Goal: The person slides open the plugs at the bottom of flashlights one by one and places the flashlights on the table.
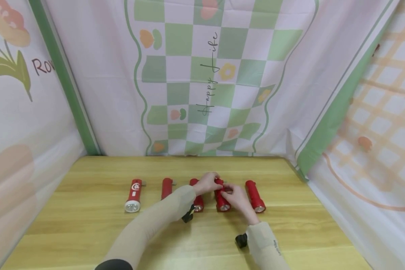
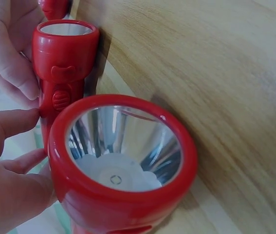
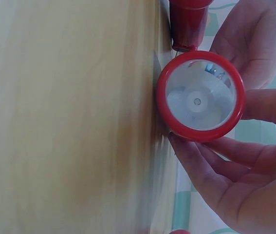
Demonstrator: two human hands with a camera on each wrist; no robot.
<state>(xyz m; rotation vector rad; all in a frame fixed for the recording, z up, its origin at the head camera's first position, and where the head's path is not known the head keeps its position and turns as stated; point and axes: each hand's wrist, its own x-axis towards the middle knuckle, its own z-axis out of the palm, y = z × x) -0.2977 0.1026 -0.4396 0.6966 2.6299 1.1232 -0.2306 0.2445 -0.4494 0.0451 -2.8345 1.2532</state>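
A row of red flashlights lies on the wooden table. My left hand (image 1: 207,183) reaches over one of them to the tail end of the red flashlight (image 1: 223,204) right of centre, its thumb and fingers about the body. From the other side, my right hand (image 1: 239,198) pinches this same flashlight between thumb and fingers. Its round clear lens (image 3: 201,100) faces the right wrist camera. In the left wrist view, a slide switch (image 2: 61,99) shows on its body. Another red flashlight (image 2: 123,195) lies just under my left wrist, its reflector close to the camera.
To the left are a red flashlight with a white head (image 1: 132,206) and a plain red flashlight (image 1: 167,187), partly hidden by my left sleeve. One more red flashlight (image 1: 254,195) lies right of my right hand. Patterned curtains (image 1: 202,75) hang behind the table (image 1: 87,232) and along both sides.
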